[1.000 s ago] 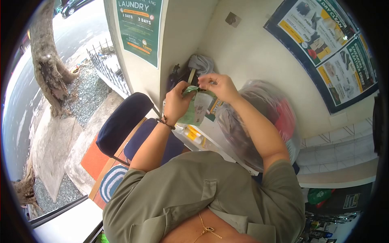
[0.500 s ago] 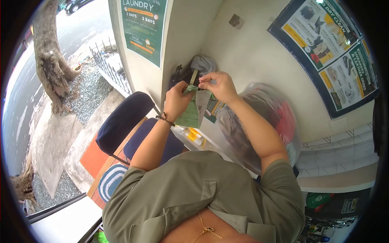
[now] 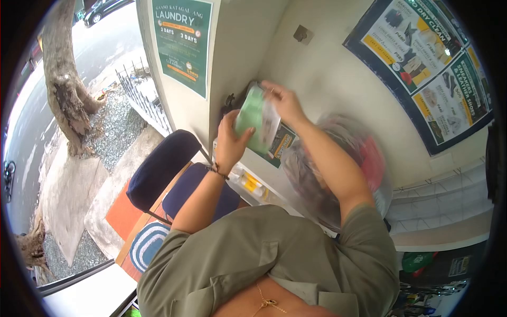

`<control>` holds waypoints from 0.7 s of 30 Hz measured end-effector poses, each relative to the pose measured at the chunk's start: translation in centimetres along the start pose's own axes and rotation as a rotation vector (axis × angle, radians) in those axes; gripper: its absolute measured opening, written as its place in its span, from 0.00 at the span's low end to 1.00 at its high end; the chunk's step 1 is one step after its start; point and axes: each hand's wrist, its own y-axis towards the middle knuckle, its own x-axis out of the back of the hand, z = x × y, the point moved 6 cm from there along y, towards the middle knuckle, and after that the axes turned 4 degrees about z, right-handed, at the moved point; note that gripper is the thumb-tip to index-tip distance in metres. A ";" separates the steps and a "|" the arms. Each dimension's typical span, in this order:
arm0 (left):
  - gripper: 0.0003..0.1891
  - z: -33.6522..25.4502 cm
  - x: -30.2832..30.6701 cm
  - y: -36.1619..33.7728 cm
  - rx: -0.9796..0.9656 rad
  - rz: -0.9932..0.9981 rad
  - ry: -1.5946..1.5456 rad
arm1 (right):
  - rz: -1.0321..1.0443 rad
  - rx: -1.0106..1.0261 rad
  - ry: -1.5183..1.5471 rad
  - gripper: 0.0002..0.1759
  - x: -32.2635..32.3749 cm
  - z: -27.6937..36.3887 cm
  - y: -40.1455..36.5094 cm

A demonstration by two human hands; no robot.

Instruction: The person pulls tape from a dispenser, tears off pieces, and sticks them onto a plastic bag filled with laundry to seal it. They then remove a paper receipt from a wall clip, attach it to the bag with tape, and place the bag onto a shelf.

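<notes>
My left hand (image 3: 232,140) grips a light green paper sheet (image 3: 250,119) by its left edge, thumb on its face. A white slip (image 3: 270,126), seemingly printed, lies against the sheet's right side. My right hand (image 3: 285,103) has its fingers closed at the top of these papers, near the slip's upper end; the exact contact is blurred. Both hands are raised in front of the counter by the wall. Beneath them a dark green printed sign (image 3: 283,143) shows in part.
A large clear plastic bag (image 3: 327,174) of clothes stands right of my hands. To the left is a dark blue chair (image 3: 163,166) beside a striped oval mat (image 3: 149,245). A laundry poster (image 3: 182,47) and a framed price board (image 3: 417,47) hang on the walls.
The green sheet has turned its broad face toward me and risen slightly. My left hand has shifted down to its edge; my right hand has moved a little right.
</notes>
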 end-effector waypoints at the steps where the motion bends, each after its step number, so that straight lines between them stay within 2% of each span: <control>1: 0.29 0.3 0.2 -0.5 0.044 -0.026 -0.006 | -0.113 -0.070 -0.120 0.25 1.9 -0.3 1.9; 3: 0.30 0.8 0.7 -2.1 0.137 -0.083 -0.012 | -0.507 0.050 0.097 0.25 5.9 -1.4 5.3; 5: 0.29 1.5 1.3 -3.6 0.179 -0.086 -0.032 | -0.765 0.043 -0.100 0.24 9.6 -1.4 8.1; 11: 0.28 4.4 3.1 -7.1 0.358 -0.052 -0.028 | -0.791 -0.006 -0.246 0.21 11.1 -0.5 11.1; 14: 0.26 5.6 4.2 -8.0 0.369 -0.069 0.038 | -0.829 -0.114 -0.263 0.21 10.9 -2.6 12.0; 17: 0.24 5.9 5.0 -8.5 0.382 -0.069 0.053 | -0.881 -0.099 -0.282 0.21 10.9 -5.3 12.6; 20: 0.24 6.5 5.1 -9.5 0.416 -0.032 0.061 | -0.838 -0.122 -0.153 0.28 9.8 -6.8 11.5; 21: 0.24 6.6 5.1 -10.1 0.450 -0.011 0.076 | -0.946 -0.224 -0.128 0.31 9.0 -7.5 10.0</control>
